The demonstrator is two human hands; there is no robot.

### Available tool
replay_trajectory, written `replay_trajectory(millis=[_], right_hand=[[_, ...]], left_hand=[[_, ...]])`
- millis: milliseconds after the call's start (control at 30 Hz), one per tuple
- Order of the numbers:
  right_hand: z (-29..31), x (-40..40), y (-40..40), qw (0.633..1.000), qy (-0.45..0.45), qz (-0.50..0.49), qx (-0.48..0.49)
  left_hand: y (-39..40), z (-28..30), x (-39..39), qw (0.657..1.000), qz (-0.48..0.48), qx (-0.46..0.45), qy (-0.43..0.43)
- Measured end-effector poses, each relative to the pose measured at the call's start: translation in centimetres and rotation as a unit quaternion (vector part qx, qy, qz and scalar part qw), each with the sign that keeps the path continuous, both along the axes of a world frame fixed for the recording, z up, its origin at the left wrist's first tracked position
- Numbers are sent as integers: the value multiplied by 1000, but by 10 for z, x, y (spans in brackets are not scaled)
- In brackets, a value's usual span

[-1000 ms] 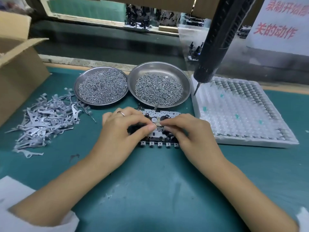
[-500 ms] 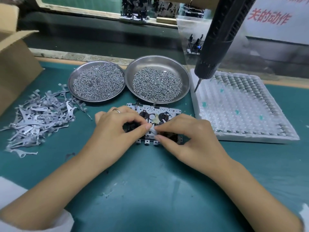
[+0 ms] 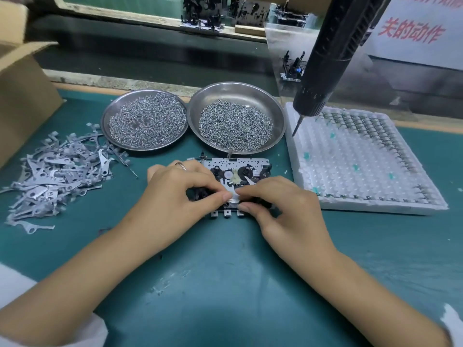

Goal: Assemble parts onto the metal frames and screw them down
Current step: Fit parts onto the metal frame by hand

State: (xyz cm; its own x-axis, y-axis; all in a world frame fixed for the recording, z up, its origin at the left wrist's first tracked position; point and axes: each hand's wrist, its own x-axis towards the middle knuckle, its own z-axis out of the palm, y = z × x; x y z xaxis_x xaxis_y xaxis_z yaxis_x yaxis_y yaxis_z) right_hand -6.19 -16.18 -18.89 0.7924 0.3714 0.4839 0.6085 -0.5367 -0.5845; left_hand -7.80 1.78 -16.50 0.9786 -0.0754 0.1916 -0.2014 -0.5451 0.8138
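Metal frame point(image 3: 233, 169) lies on mat under my fingertips, long axis left-right. Left hand point(image 3: 180, 194) and right hand point(image 3: 278, 204) both pinch small pale part point(image 3: 234, 196) at its near edge. Screwdriver point(image 3: 328, 58) hangs nearer right hand.

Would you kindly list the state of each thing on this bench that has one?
Frame: flat on mat, under both hands.
Left hand: pinching a small part on the frame.
Right hand: pinching the same part.
Screwdriver: hanging, untouched.
Left dish: full of screws.
Right dish: full of screws.
Box: open.
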Motion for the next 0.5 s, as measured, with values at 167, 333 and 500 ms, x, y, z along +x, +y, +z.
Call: replay_trajectory(millis=[167, 333, 500], right_hand=[[-5, -4, 1, 999, -48, 2, -14], [-6, -7, 3, 995, -91, -13, -39], [-5, -9, 4, 993, -95, -32, -64]], left_hand=[[-2, -1, 0, 1000, -4, -14, -8], [-1, -4, 1, 1000, 13, 13, -16], [0, -6, 1, 999, 19, 18, -22]])
